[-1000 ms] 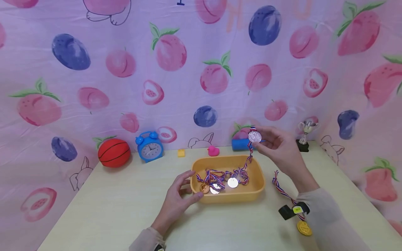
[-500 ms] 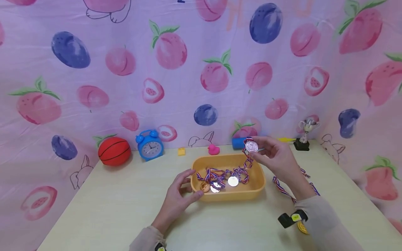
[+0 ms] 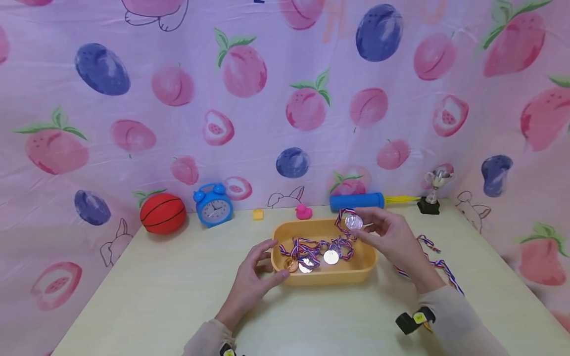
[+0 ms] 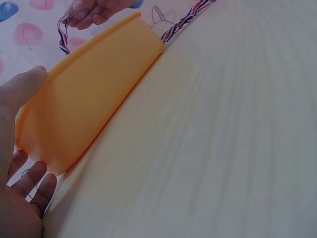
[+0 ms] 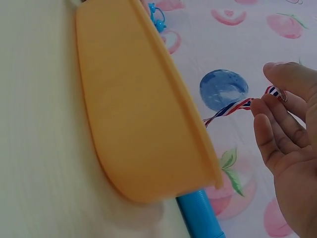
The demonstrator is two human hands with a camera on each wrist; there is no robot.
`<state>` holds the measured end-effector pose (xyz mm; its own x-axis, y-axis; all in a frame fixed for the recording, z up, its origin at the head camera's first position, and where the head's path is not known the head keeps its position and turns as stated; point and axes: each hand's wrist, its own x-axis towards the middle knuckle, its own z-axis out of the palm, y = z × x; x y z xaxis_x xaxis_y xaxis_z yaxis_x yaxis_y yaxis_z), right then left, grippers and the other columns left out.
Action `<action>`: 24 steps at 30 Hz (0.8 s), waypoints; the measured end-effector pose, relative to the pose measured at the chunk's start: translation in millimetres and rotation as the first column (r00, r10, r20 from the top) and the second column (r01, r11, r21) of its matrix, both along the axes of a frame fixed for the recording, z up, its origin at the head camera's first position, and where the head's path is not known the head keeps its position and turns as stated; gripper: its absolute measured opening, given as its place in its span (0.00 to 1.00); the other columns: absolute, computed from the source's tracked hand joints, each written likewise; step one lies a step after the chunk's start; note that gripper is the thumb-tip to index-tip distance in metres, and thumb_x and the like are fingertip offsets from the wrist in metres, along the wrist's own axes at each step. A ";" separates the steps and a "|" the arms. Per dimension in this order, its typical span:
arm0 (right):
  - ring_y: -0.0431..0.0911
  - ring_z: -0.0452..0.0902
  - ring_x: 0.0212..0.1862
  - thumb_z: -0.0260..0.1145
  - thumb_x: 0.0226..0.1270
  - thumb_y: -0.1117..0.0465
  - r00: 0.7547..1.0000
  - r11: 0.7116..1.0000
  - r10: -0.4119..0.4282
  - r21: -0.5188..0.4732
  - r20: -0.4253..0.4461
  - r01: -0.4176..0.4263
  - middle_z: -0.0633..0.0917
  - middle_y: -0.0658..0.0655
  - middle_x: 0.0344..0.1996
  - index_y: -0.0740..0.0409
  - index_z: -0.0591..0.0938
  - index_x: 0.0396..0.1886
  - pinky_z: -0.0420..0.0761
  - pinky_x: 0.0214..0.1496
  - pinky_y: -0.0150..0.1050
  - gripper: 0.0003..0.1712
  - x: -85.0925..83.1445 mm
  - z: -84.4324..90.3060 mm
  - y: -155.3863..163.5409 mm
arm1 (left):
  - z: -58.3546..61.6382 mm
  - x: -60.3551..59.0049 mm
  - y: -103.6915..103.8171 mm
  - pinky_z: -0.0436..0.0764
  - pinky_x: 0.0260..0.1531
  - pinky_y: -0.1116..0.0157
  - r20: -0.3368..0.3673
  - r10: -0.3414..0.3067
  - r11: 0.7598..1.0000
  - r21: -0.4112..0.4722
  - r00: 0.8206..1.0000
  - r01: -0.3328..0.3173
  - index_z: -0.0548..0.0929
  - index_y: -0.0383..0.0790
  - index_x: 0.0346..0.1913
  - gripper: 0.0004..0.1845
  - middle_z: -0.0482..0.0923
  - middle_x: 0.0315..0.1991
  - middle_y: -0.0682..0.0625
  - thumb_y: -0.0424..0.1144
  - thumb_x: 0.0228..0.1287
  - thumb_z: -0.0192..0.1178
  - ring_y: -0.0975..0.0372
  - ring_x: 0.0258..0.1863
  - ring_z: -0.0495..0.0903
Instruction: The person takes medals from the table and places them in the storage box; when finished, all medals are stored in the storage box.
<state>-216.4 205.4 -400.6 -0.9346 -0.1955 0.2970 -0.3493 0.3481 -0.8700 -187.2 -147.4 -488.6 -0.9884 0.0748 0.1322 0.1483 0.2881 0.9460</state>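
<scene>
My right hand [image 3: 392, 237] pinches a silver medal [image 3: 354, 222] above the right back part of a yellow plastic basin [image 3: 329, 280]. Its red, white and blue ribbon [image 5: 237, 107] hangs down into the basin. At the basin's left end, my left hand [image 3: 251, 277] holds the wall, thumb at the front and fingers round the end. Inside lie a bronze medal [image 3: 291, 265], two silver medals, one of them this medal [image 3: 331, 257], and tangled ribbons [image 3: 303, 249]. From the left wrist view, the left thumb [image 4: 25, 87] touches the rim; the basin hides the medals there.
Right of the basin lies another striped ribbon [image 3: 445, 272]; its gold medal is mostly behind my sleeve. Along the back stand a red ball [image 3: 163, 213], blue alarm clock [image 3: 213, 207], yellow block [image 3: 258, 214], pink duck [image 3: 304, 211], blue pump [image 3: 357, 201] and trophy [image 3: 434, 190].
My right hand has lowered the silver medal toward the basin, moving slightly left, with more ribbon gathering inside. The blue pump has come into fuller view. My left hand stays on the basin.
</scene>
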 end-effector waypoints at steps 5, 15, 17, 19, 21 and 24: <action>0.54 0.85 0.54 0.80 0.75 0.54 1.000 0.999 0.001 0.035 -0.013 -0.001 0.89 0.59 0.56 0.53 0.85 0.72 0.87 0.54 0.30 0.29 0.5 -6.8 1.1 | 0.0 0.2 0.1 0.83 0.68 0.47 -0.001 0.001 1.000 -0.001 1.000 -0.001 0.78 0.58 0.79 0.38 0.72 0.79 0.55 0.47 0.69 0.81 0.51 0.64 0.82; 0.54 0.75 0.48 0.83 0.71 0.50 1.000 0.996 -0.020 0.086 -0.003 0.020 0.79 0.59 0.44 0.48 0.90 0.65 0.80 0.42 0.31 0.26 -0.7 -19.5 4.7 | -1.0 -0.1 -1.0 0.83 0.67 0.47 -0.012 -0.012 1.000 0.000 1.000 0.012 0.77 0.56 0.80 0.38 0.72 0.79 0.55 0.46 0.69 0.81 0.51 0.64 0.82; 0.53 0.76 0.46 0.83 0.70 0.52 1.000 0.996 -0.014 0.085 0.002 0.013 0.79 0.59 0.42 0.49 0.91 0.64 0.79 0.40 0.31 0.25 -1.4 -22.5 5.5 | -1.4 -0.4 -1.2 0.83 0.67 0.47 -0.014 -0.013 1.000 -0.001 1.000 0.013 0.77 0.56 0.80 0.38 0.72 0.79 0.55 0.46 0.69 0.81 0.51 0.65 0.82; 0.53 0.76 0.45 0.84 0.70 0.53 1.000 0.996 -0.007 0.087 0.002 0.007 0.80 0.60 0.41 0.49 0.91 0.62 0.79 0.40 0.31 0.23 -2.1 -25.5 6.5 | -1.7 -0.5 -1.4 0.83 0.67 0.47 -0.015 -0.013 1.000 -0.001 1.000 0.013 0.77 0.56 0.80 0.38 0.72 0.79 0.55 0.46 0.69 0.81 0.51 0.65 0.82; 0.53 0.76 0.44 0.84 0.69 0.55 1.000 0.995 -0.007 0.104 -0.004 0.008 0.80 0.58 0.40 0.50 0.92 0.60 0.79 0.40 0.32 0.21 -2.5 -27.5 7.2 | -1.7 -0.3 -1.4 0.83 0.67 0.47 -0.015 -0.012 1.000 -0.001 1.000 0.012 0.77 0.56 0.80 0.38 0.72 0.79 0.55 0.46 0.69 0.81 0.51 0.65 0.82; 0.52 0.76 0.44 0.84 0.69 0.57 1.000 0.987 -0.022 0.160 -0.011 0.024 0.80 0.56 0.39 0.49 0.93 0.59 0.78 0.39 0.33 0.20 -1.3 -28.6 7.0 | -1.2 0.4 -1.5 0.83 0.67 0.47 -0.013 -0.010 1.000 0.001 1.000 0.010 0.77 0.56 0.80 0.38 0.72 0.80 0.55 0.45 0.69 0.81 0.50 0.66 0.82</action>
